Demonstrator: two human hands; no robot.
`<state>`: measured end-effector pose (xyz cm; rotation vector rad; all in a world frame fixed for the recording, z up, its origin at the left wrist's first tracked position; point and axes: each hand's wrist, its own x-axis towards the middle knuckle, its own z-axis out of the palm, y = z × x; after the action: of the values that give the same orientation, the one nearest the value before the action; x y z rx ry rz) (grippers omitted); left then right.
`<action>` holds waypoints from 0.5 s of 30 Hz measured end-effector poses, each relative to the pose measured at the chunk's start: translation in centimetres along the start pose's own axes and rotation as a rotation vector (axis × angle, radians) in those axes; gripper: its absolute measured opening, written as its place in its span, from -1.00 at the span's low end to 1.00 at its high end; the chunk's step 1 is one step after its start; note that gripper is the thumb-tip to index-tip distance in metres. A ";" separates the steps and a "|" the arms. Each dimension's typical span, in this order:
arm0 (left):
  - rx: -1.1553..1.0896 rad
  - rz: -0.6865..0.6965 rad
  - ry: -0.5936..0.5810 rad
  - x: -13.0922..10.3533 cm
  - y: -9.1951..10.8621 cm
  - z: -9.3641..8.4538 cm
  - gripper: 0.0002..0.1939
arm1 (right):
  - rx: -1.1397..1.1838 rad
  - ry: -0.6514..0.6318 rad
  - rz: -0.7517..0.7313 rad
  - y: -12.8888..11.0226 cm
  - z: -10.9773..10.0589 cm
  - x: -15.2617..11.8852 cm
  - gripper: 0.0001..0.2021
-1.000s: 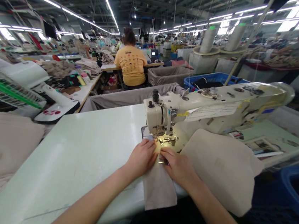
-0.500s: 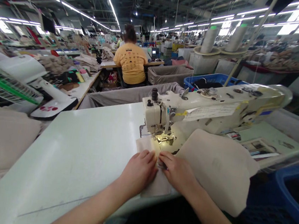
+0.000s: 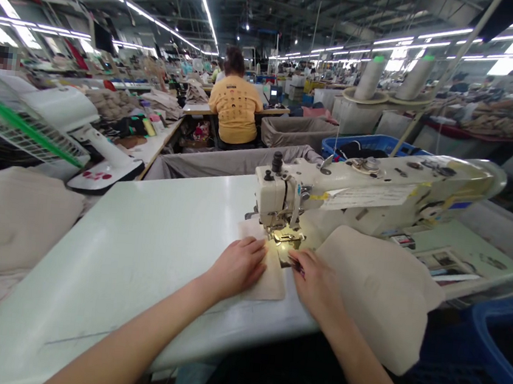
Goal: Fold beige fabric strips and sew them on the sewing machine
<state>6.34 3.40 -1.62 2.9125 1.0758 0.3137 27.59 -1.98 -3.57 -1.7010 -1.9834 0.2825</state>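
A beige fabric piece (image 3: 269,282) lies under the lit presser foot (image 3: 287,238) of a white sewing machine (image 3: 283,198). My left hand (image 3: 240,265) rests on this piece just left of the foot, fingers stretched over the cloth and pressing it. To the right of the foot, my right hand (image 3: 315,281) has its fingers curled by the needle plate. A small dark thing shows beneath those fingers, too covered to name. A larger beige panel (image 3: 374,290) spreads over the machine bed beyond my right hand and hangs off the table's front edge.
Stacked beige cloth (image 3: 10,221) lies left of the pale table (image 3: 153,254), near a white fan (image 3: 63,107). A blue basket (image 3: 492,345) stands at the right. Thread cones (image 3: 370,79) rise behind the machine. A person in a yellow shirt (image 3: 234,107) sits ahead.
The fabric piece has moved forward under the foot. My hands have come apart: the left flattened on the cloth, the right shifted rightward and forward. The view has turned slightly left.
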 end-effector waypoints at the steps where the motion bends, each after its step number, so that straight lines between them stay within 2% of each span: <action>1: -0.002 -0.004 0.010 -0.1 0.0 0.0 -0.78 | -0.031 -0.021 0.019 -0.1 0.0 -0.3 -0.71; 5: 0.001 -0.024 0.037 -0.5 0.1 0.3 -0.75 | -0.135 -0.117 0.058 -0.6 0.5 -0.7 -0.75; 15: -0.028 -0.025 0.083 -1.0 -0.3 1.2 -0.68 | -0.165 -0.107 0.044 -0.4 1.1 -0.7 -0.75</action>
<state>5.65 3.05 -3.02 2.8827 1.1078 0.4487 26.76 -2.56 -4.45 -1.8689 -2.0988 0.2355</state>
